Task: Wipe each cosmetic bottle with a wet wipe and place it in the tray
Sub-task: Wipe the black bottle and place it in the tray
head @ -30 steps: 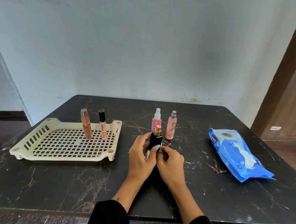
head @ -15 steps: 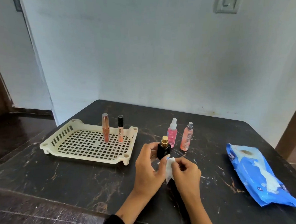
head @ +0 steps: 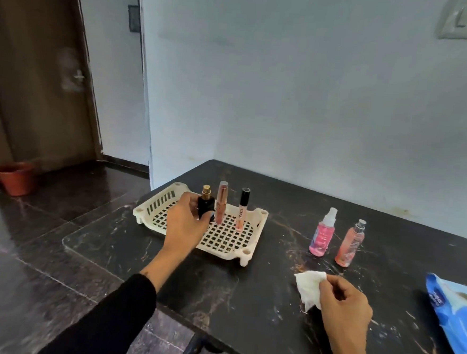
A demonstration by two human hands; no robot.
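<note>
My left hand [head: 186,223] grips a black bottle with a gold cap [head: 206,206] upright over the cream slotted tray [head: 252,233], beside a rose-gold tube [head: 221,203] and a black-capped gloss tube [head: 242,209] that stand in the tray. My right hand [head: 345,303] holds a crumpled white wet wipe [head: 309,287] just above the dark marble table [head: 245,302]. A pink spray bottle [head: 323,234] and a peach spray bottle [head: 351,244] stand on the table to the tray's right.
A blue wet-wipe pack [head: 458,311] lies at the table's right edge. The table's front left corner is near my left forearm. A terracotta pot [head: 16,178] sits on the floor by a brown door at far left.
My left hand has carried the black bottle leftward from the table's middle to the tray. My right hand kept the wipe and parted from the bottle. The camera has turned left.
</note>
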